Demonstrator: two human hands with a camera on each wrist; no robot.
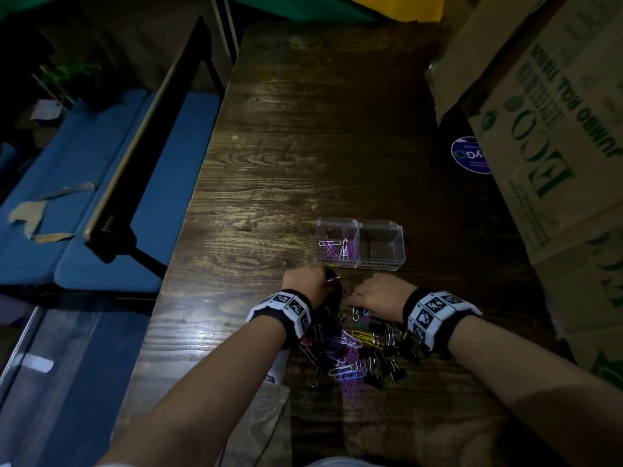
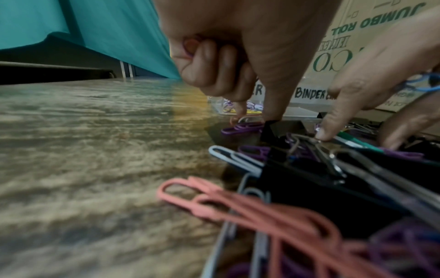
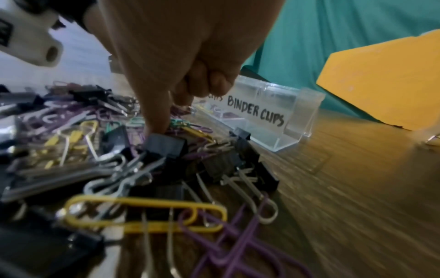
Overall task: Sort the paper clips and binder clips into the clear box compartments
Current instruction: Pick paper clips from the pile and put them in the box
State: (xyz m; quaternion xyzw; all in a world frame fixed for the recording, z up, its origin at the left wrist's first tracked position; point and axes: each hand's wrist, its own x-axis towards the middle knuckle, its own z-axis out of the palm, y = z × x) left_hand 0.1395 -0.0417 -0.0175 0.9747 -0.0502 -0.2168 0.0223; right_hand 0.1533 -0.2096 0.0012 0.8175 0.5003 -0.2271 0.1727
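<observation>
A clear two-part box [image 1: 381, 227] stands on the wooden table [image 1: 269, 163]. Its left part, labelled paper clips, holds several purple clips [image 1: 333, 247]; the right part, labelled binder clips [image 3: 257, 112], looks empty. A mixed pile of coloured paper clips and black binder clips [image 1: 354, 348] lies in front of it. My left hand [image 1: 305, 281] grips a purple clip [image 2: 190, 47] in its curled fingers and reaches down with forefinger and thumb to another purple clip [image 2: 243, 126]. My right hand [image 1: 377, 296] keeps a blue clip [image 2: 419, 83] in its curled fingers, its forefinger [image 3: 157, 122] pressed into the pile.
Large cardboard boxes [image 1: 539, 129] crowd the table's right side, close to the clear box. A round blue sticker [image 1: 470, 155] lies by them. A blue cushioned bench [image 1: 84, 197] runs along the table's left edge. A white item [image 1: 279, 365] sits under my left forearm.
</observation>
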